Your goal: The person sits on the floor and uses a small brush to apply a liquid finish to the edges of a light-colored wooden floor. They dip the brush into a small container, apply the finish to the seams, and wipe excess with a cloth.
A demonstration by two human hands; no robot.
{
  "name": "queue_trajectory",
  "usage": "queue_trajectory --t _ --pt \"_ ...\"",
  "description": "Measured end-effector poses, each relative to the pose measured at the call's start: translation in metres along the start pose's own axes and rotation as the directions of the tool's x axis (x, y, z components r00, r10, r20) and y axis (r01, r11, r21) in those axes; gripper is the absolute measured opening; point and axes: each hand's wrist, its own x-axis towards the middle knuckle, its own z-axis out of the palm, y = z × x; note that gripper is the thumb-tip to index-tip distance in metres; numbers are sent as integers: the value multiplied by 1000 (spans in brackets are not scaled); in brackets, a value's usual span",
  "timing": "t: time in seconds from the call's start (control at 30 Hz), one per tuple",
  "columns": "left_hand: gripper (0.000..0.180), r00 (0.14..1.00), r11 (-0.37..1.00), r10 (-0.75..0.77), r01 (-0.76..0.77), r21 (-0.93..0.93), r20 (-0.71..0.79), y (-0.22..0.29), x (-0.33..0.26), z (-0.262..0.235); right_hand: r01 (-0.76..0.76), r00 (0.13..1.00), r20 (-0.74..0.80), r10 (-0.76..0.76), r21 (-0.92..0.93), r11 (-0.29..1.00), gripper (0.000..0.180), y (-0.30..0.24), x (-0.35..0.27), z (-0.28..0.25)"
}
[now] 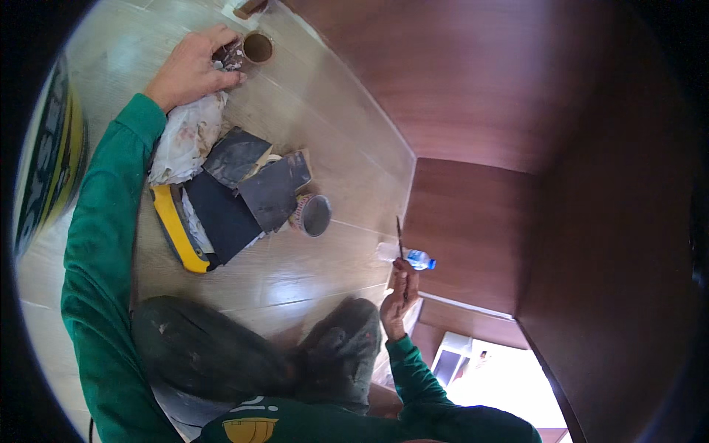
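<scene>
My left hand [198, 68] reaches to the far left, its thumb and fingers around the side of a small paint-spattered can [258, 47] with a brown inside. My right hand [401, 292], at the lower right, is closed around a thin dark stick-like tool [400, 238] that points away from me; its kind does not show. Beside my left wrist lies a crumpled, stained white cloth or bag [190, 140]. Dark sheets that look like sandpaper [267, 193] overlap nearer to me, next to a yellow-and-black handled tool [179, 230].
Another small can [316, 215] stands right of the sheets. A clear bottle with a blue cap [421, 260] lies beyond my right hand. Reddish-brown panels [465, 229] rise on the right. A large yellow-and-dark bucket [55, 162] stands at the left edge. My bent legs [214, 343] are below.
</scene>
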Motion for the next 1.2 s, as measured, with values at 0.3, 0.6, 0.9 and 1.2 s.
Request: queue_trajectory --t 0.3,0.6,0.9,1.2 --pt "53 978 989 -127 138 61 -163 -1 -2 11 91 994 50 -94 57 994 28 -27 1 -8" --pt "56 916 910 -385 397 120 -112 40 23 7 81 997 12 -81 -11 997 28 -50 -21 -69" --pt "47 941 983 -159 179 38 -300 224 -48 -29 146 989 -9 -146 10 989 24 -60 -47 -95" --pt "48 925 923 -376 370 -102 -49 284 -202 30 137 981 -124 -146 -79 987 33 -34 -98 -140"
